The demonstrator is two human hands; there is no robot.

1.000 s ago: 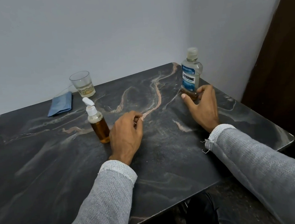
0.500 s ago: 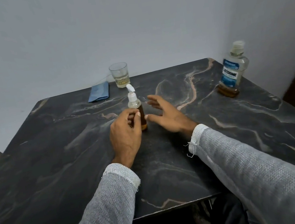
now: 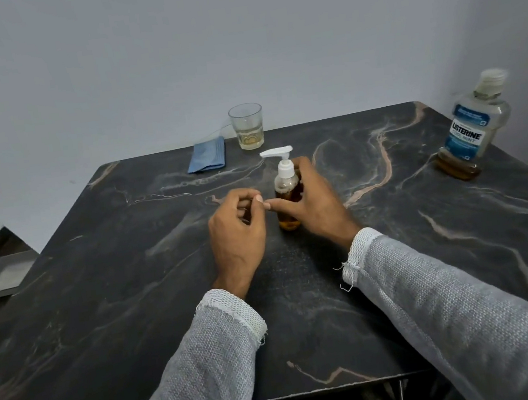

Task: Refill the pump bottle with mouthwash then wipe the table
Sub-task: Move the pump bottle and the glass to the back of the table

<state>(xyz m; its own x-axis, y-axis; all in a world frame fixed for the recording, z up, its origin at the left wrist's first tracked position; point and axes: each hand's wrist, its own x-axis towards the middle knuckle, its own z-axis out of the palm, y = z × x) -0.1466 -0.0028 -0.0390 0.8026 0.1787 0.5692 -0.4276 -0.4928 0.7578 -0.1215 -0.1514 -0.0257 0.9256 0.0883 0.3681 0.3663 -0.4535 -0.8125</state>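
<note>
Right hand [image 3: 314,198]: wrapped around the pump bottle [image 3: 287,193]
Left hand [image 3: 238,228]: loosely curled, empty
Tip: steady bottle, unscrew pump upright

table [image 3: 107,285]: dark marble | back edge: blue cloth [image 3: 206,155], glass [image 3: 247,126] | centre: pump bottle [image 3: 287,193] | far right: mouthwash [image 3: 472,131]

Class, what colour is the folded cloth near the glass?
Blue: the folded cloth lies beside the glass, in the head view.
</note>
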